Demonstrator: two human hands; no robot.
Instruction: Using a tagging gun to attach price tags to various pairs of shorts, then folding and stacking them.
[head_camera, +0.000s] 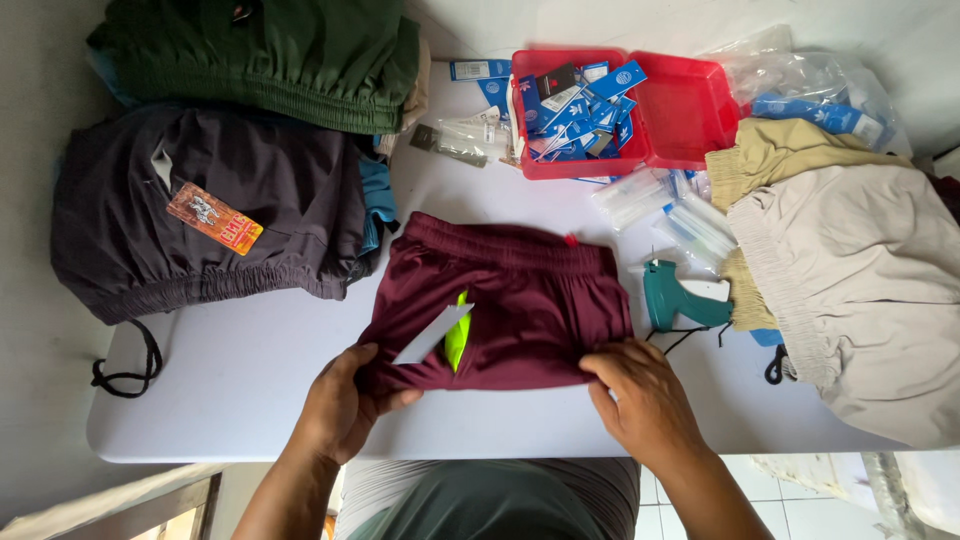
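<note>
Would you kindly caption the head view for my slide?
Both hands, left hand and right hand, grip folded maroon shorts on a white table.

Between our left hand's fingers (372, 385) and right hand's fingers (600, 368) lie the folded shorts (520, 300) on the table (230, 370). Beyond them sits the tag tray (690, 120); right of the right fingers, the tagging gun (672, 298); left, stacked garments (200, 220).
</note>
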